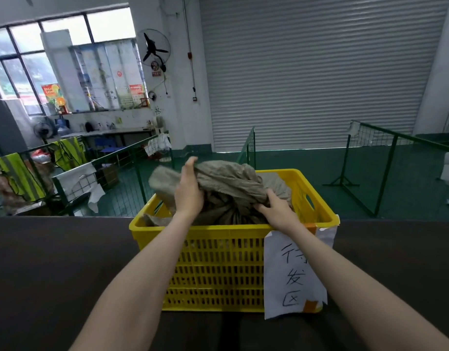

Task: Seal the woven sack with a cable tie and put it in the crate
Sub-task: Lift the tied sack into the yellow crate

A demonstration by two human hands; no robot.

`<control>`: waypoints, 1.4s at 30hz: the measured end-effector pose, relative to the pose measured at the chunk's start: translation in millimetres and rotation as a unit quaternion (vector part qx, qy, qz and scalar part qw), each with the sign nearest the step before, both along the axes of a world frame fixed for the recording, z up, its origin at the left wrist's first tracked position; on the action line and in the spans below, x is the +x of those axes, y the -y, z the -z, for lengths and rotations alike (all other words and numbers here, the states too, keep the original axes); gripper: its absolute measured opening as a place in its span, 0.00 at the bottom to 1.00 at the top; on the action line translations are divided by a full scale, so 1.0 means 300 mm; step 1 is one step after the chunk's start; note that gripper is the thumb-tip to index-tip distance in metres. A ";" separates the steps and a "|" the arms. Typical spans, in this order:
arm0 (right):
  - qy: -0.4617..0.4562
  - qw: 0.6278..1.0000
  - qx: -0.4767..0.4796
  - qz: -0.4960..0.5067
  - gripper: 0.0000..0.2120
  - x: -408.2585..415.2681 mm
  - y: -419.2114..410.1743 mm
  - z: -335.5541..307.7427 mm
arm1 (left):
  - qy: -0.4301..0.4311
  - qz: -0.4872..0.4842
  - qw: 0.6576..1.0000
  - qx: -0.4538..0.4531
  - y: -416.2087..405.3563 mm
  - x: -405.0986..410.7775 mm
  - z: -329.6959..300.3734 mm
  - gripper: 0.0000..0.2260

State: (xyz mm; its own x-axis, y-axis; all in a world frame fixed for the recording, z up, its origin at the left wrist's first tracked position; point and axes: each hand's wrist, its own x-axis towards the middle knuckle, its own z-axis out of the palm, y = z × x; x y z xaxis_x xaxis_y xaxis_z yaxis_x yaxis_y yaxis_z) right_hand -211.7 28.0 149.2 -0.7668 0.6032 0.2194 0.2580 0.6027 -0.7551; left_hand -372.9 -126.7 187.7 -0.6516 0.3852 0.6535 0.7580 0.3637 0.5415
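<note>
A grey-brown woven sack [228, 183] bulges out of the top of a yellow slatted plastic crate [213, 267] that stands on a dark table. My left hand [189, 191] grips the sack's upper left part, thumb raised over the fabric. My right hand [277, 210] holds the sack's gathered, pleated neck at its lower right, just inside the crate's near rim. No cable tie can be made out among the folds. More grey sack fabric [152, 220] lies in the crate's left corner.
A white paper label [293, 272] with handwritten characters is taped to the crate's front right. The dark table [53, 274] spreads to both sides. Beyond it are green wire fences [385, 158], a rolled-down shutter and hanging hi-vis vests [18, 176].
</note>
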 end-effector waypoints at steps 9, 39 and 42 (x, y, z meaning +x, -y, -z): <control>0.079 0.977 0.198 0.000 0.12 0.012 0.054 0.015 | 0.288 0.109 0.836 -0.454 0.136 -0.122 0.059 0.34; 0.195 0.976 0.056 -0.083 0.03 -0.058 -0.005 -0.007 | 0.104 -0.009 0.946 -0.308 0.098 -0.094 0.112 0.14; 0.187 0.977 0.065 -0.084 0.03 -0.058 -0.006 -0.002 | 0.076 -0.149 0.979 -0.116 0.130 -0.121 0.109 0.16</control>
State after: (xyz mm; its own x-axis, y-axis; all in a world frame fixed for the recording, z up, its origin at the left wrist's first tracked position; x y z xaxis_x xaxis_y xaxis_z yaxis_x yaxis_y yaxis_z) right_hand -229.0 29.7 149.7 -0.8935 0.4482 -0.0289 0.3909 0.7443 -0.5415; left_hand -409.4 -165.6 155.0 -0.8411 0.2895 0.4568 0.5158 0.6835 0.5165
